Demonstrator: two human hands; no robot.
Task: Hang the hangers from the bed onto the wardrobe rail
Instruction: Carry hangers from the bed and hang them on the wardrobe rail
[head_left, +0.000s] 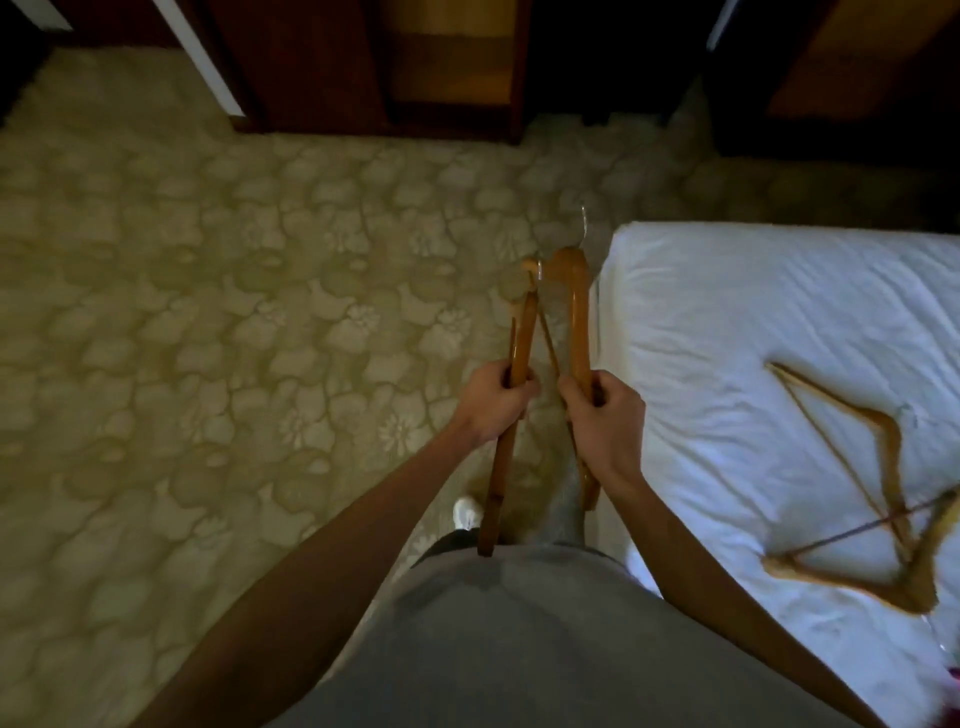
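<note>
Left hand (492, 402) grips one wooden hanger (511, 384); right hand (602, 415) grips a second hanger (579, 317), both over the carpet (208, 312) just beside the bed's (727, 291) left edge. Risk: the metal hooks (close together at the top) could tangle. Two more hangers (883, 509) lie crossed near the bed's right edge. The dark wardrobe (322, 67) stands ahead, rail unseen.

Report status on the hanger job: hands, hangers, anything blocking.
Left hand grips one wooden hanger, right hand another. Two hangers on the bed. Carpet ahead shows no obstacle; rail not visible.
</note>
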